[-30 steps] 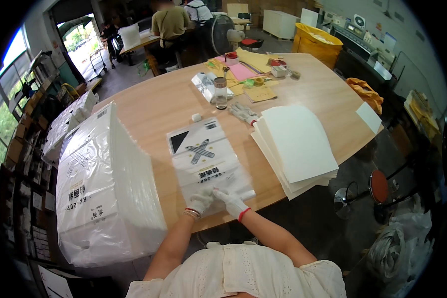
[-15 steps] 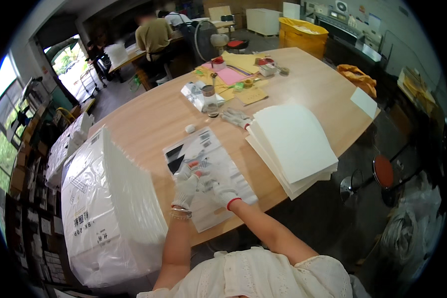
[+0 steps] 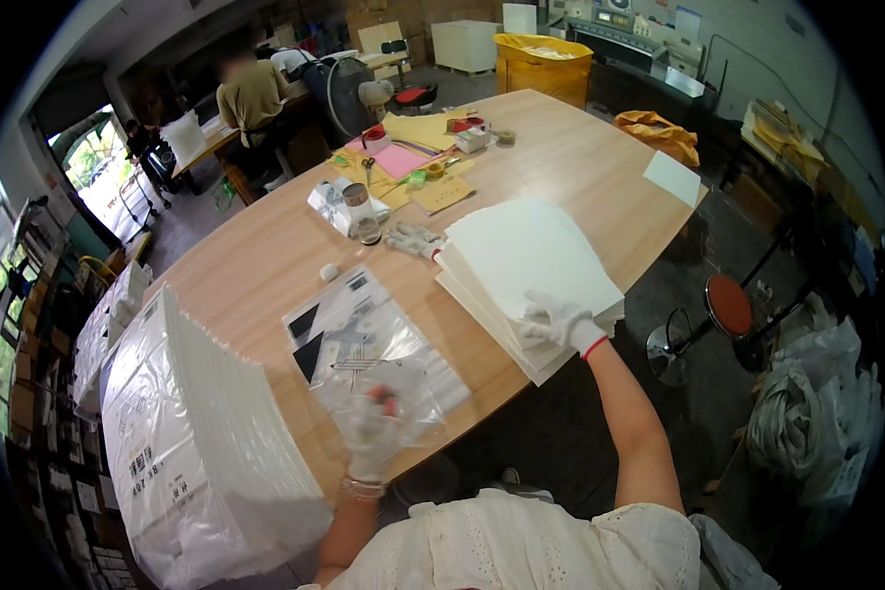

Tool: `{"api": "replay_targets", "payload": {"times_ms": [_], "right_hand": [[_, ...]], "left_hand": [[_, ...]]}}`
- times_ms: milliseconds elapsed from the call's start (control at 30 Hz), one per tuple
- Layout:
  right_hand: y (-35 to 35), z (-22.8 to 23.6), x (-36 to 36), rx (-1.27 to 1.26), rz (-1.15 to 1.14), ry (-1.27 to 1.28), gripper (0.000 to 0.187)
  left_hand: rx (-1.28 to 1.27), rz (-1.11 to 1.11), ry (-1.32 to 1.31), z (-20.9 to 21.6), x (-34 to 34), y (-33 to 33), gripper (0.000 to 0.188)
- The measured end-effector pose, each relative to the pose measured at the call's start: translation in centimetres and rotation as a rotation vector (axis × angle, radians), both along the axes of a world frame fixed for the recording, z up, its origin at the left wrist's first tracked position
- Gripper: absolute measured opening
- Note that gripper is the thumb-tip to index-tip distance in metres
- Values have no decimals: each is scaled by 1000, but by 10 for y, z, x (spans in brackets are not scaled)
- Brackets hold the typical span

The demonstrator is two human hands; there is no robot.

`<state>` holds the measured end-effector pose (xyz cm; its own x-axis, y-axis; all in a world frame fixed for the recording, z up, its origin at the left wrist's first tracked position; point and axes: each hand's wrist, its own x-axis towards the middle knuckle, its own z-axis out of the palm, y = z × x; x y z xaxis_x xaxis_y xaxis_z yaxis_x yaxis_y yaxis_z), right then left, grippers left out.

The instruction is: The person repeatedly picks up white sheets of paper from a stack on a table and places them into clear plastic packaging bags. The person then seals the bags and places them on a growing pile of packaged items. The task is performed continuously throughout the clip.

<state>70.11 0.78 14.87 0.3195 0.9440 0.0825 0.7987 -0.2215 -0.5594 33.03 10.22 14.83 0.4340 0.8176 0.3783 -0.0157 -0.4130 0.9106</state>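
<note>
My right hand [image 3: 559, 324], in a white knit glove with a red cuff, lies with fingers spread on the near part of a stack of white paper sheets [image 3: 521, 251]. My left hand [image 3: 374, 433], gloved with red at the fingertips, is blurred by motion over the near end of the clear plastic bags [image 3: 393, 339]. Whether its fingers grip the plastic cannot be made out. These bags lie flat, with black patches and printing on them. To the left stands a tall pile of plastic-wrapped white packs [image 3: 216, 423].
Beyond the bags are a small white lump [image 3: 328, 271], a clear cup [image 3: 367, 228], a spare glove [image 3: 413, 240], scissors [image 3: 368, 167] and yellow papers [image 3: 442, 194]. A single white sheet [image 3: 673, 177] lies at the far right edge. A red stool [image 3: 728, 306] stands right; people work behind.
My right hand has left the plastic bags and moved right onto the paper stack. My left hand has shifted nearer to me along the bags. The whole view has turned slightly.
</note>
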Motion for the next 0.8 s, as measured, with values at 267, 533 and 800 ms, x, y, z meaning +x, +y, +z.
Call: {"api": "replay_targets", "payload": {"times_ms": [267, 533, 800], "right_hand": [[-22, 11, -85, 490, 98, -781, 17], [-118, -60, -65, -50, -193, 926, 43], [-48, -76, -208, 516, -343, 903, 33]], "left_hand": [[-1246, -677, -204, -18, 82, -44, 25], [-740, -588, 358, -1, 28, -31, 59], [225, -470, 939, -14, 29, -69, 63]]}}
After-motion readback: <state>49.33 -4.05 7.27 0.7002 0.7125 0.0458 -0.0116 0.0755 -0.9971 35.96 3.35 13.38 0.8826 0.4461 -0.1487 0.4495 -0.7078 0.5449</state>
